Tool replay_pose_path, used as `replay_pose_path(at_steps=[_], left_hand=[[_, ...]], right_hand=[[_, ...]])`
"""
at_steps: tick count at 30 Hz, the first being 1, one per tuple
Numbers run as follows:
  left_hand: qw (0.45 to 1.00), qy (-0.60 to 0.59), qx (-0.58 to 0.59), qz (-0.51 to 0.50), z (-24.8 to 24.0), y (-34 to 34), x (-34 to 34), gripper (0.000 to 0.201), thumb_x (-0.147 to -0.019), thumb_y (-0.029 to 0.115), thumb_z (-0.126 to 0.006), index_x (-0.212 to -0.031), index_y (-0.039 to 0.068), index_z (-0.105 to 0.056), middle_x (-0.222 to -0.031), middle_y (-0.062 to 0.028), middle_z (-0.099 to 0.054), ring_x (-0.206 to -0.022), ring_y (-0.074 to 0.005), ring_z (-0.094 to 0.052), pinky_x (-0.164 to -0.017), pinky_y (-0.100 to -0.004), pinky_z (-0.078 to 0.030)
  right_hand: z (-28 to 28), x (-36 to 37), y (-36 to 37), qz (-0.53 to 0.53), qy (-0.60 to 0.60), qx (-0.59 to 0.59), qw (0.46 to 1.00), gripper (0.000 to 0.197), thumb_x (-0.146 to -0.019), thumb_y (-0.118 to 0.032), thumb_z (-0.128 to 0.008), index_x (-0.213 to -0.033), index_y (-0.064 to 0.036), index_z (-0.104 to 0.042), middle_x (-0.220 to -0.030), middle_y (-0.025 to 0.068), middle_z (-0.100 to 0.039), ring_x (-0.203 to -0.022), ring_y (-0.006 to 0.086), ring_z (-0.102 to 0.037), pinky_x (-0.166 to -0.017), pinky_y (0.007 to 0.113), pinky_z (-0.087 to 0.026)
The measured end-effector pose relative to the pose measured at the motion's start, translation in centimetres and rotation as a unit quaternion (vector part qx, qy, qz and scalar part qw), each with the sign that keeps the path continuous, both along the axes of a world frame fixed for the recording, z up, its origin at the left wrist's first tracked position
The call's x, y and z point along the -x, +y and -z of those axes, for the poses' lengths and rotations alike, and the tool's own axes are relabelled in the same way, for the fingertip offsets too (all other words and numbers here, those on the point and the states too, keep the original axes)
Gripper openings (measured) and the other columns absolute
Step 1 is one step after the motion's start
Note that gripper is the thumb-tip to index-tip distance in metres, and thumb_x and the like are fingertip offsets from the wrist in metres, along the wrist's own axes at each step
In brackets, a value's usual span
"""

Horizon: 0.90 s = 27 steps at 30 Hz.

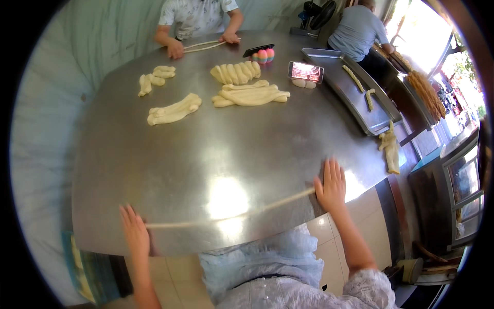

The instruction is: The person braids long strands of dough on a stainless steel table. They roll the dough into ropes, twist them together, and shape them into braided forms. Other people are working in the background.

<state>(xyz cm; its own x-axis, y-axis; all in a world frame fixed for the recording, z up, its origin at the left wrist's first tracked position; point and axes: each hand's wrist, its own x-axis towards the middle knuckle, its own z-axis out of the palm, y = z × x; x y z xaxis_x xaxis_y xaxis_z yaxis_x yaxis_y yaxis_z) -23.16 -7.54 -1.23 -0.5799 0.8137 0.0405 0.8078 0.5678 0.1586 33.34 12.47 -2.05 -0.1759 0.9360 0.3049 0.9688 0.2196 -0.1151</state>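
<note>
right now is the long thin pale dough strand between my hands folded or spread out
Spread out: the long thin pale dough strand runs in one gentle curve from left hand to right hand, nowhere doubled back.

Worn: pale grey, patterned fabric top [272, 296] with a short, loose right sleeve [371, 287]; light blue, heavily wrinkled fabric lower garment [257, 265].
</note>
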Motion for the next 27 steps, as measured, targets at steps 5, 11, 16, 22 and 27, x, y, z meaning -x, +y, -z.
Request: replay_pose_path(at_steps=[5,11,16,22,27], left_hand=[[0.998,0.062,-0.011,-0.029,0.3,10.8,7.6,0.056,-0.110,0.031,-0.029,-0.155,-0.003,-0.031,-0.163,-0.0227,-0.027,-0.152,-0.0357,-0.023,-0.125,-0.0467,-0.016],[0.991,0.043,-0.086,0.092,0.5,1.2,2.4,0.055,-0.110,0.031,-0.025,-0.155,0.001,-0.035,-0.162,-0.0231,-0.029,-0.152,-0.0381,-0.023,-0.124,-0.0482,-0.016],[0.998,0.036,0.029,0.041,0.1,-4.3,-2.0,0.054,-0.111,0.030,-0.022,-0.159,0.007,-0.028,-0.167,-0.0215,-0.016,-0.153,-0.0405,-0.018,-0.124,-0.0483,-0.017],[0.996,0.062,-0.028,-0.052,1.2,9.4,8.6,0.056,-0.110,0.033,-0.025,-0.158,0.002,-0.028,-0.166,-0.0217,-0.020,-0.153,-0.0346,-0.020,-0.125,-0.0474,-0.014],[0.995,0.093,-0.027,0.035,0.5,6.7,6.9,0.055,-0.110,0.032,-0.024,-0.155,0.001,-0.033,-0.165,-0.0208,-0.022,-0.153,-0.0348,-0.020,-0.126,-0.0470,-0.012]], right_hand=[[-0.1,2.4,14.1,0.011,-0.005,-0.129,0.992,0.074,-0.103,-0.047,-0.046,-0.154,0.0051,-0.031,-0.163,0.0230,-0.025,-0.153,0.0340,-0.020,-0.125,0.048,-0.018],[-0.9,-1.4,2.2,-0.118,0.002,-0.042,0.992,0.064,-0.106,-0.038,-0.041,-0.152,0.0047,-0.036,-0.162,0.0235,-0.030,-0.150,0.0372,-0.030,-0.120,0.049,-0.025],[-1.2,-3.5,-5.9,-0.108,0.001,0.028,0.994,0.061,-0.104,-0.034,-0.040,-0.150,0.0065,-0.038,-0.157,0.0256,-0.038,-0.146,0.0413,-0.036,-0.116,0.050,-0.032],[0.8,-1.9,13.1,-0.003,-0.008,-0.093,0.996,0.066,-0.105,-0.041,-0.042,-0.151,0.0054,-0.035,-0.162,0.0236,-0.029,-0.151,0.0339,-0.028,-0.124,0.047,-0.019],[-0.5,-2.2,10.8,-0.093,-0.005,-0.050,0.994,0.066,-0.104,-0.040,-0.044,-0.151,0.0054,-0.035,-0.162,0.0236,-0.029,-0.150,0.0359,-0.028,-0.124,0.047,-0.020]])
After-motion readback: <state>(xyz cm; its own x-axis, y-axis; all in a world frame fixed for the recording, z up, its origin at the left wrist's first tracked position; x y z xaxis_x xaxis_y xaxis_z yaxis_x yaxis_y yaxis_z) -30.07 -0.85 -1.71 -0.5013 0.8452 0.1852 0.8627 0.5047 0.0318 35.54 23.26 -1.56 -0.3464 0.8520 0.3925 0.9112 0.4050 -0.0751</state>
